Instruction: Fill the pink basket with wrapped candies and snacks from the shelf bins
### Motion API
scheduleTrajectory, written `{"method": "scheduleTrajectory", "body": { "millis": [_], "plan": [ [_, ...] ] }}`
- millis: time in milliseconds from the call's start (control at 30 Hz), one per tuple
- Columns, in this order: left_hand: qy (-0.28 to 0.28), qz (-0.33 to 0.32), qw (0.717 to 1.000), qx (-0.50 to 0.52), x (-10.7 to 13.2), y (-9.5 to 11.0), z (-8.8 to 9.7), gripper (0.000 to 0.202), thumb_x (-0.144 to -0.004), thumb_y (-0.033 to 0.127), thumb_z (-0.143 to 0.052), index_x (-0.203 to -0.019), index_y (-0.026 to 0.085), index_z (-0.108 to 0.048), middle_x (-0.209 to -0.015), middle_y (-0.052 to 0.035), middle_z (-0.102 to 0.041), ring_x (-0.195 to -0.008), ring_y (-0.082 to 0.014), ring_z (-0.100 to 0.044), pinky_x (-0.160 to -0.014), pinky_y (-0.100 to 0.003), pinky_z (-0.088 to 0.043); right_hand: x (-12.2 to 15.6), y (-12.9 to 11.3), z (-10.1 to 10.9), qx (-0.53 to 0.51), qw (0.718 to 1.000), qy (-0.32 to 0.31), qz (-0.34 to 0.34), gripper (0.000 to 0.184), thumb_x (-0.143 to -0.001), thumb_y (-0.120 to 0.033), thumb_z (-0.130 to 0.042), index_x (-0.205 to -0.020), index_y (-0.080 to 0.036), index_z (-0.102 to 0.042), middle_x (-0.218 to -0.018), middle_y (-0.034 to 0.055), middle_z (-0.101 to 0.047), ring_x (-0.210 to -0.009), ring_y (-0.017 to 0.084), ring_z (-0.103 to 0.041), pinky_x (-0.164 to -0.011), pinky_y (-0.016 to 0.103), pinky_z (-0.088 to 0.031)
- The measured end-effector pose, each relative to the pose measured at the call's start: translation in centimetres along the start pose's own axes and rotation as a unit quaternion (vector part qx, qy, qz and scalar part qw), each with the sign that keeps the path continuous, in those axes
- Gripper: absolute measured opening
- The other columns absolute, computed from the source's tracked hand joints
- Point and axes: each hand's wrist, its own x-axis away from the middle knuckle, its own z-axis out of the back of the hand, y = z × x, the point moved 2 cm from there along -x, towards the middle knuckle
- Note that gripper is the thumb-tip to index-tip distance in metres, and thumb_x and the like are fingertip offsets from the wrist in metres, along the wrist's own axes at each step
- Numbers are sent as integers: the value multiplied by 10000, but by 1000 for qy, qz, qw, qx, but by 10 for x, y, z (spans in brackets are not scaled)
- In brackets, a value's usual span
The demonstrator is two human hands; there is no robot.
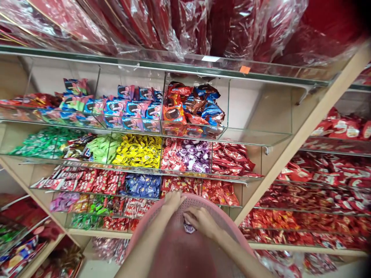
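A large pink plastic basket (240, 241) with small holes near its rim is in front of me at the bottom of the view. My left hand (172, 201) is closed over the basket's far rim, its fingertips partly hidden. Inside the basket, just right of it, my right hand (199, 219) has its fingers bent around a purple-and-white wrapped candy (189, 227). Part of the candy shows below the fingers. Beyond the rim, red wrapped candies (181, 184) lie on a low shelf close to my left hand.
Glass-divided shelves hold yellow candies (138, 150), purple-and-white candies (195, 154), blue packets (142, 186) and green candies (48, 143). Above are packaged cookies (137, 109). Plastic-wrapped red goods (185, 27) overhang the top glass shelf (139, 63). A slanting wooden upright (290, 148) stands right.
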Motion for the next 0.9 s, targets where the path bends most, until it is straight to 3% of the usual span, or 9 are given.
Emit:
{"method": "scheduleTrajectory", "body": {
  "millis": [100,233,333,400,633,767,900],
  "plan": [
    [-6,11,1000,4,2,-2,-1,433,-847,469,-321,-1096,190,-537,-999,-111,-638,-943,-246,-586,-774,-348,-445,-13,-19,35,5,995,99,19,283,-881,-327,-356,-1017,-204,-572,-886,45,-632,-765,148,-569,-701,252,-424],
    [-2,20,1000,3,2,-2,0,449,-840,486,-325,-1082,184,-552,-1006,-122,-636,-945,-258,-583,-768,-356,-447,-46,-37,102,105,969,215,61,270,-880,-314,-365,-1033,-192,-551,-863,53,-597,-775,151,-543,-719,255,-416],
    [-5,20,1000,3,0,2,4,449,-844,482,-316,-1084,182,-549,-994,-123,-639,-941,-255,-585,-772,-358,-445,-72,-36,142,224,942,242,68,277,-879,-289,-351,-1066,-189,-529,-897,64,-566,-868,180,-513,-759,280,-404],
    [-3,21,1000,-1,0,4,6,450,-846,480,-313,-1097,181,-538,-992,-123,-639,-942,-259,-584,-772,-367,-444,-85,-31,158,300,924,233,44,290,-870,-257,-350,-1110,-188,-498,-946,75,-543,-914,194,-491,-748,282,-403],
    [12,26,1000,-2,3,5,7,442,-848,481,-317,-1083,176,-535,-1005,-122,-628,-946,-262,-578,-775,-381,-441,-105,-29,168,458,871,169,-59,318,-864,-219,-354,-1175,-176,-409,-994,100,-508,-910,198,-488,-731,274,-386],
    [10,20,1000,-5,3,5,6,445,-851,484,-314,-1090,180,-533,-1005,-126,-629,-941,-263,-582,-767,-383,-445,-115,-30,169,487,856,117,-130,285,-893,-247,-303,-1150,-170,-398,-954,114,-556,-850,191,-551,-617,256,-395],
    [15,14,1000,-5,3,6,6,438,-851,479,-320,-1079,175,-539,-989,-118,-637,-927,-267,-588,-750,-377,-455,-119,-28,170,500,851,108,-120,268,-903,-264,-274,-1092,-177,-442,-904,105,-595,-783,190,-585,-560,250,-379]
  ]
}}
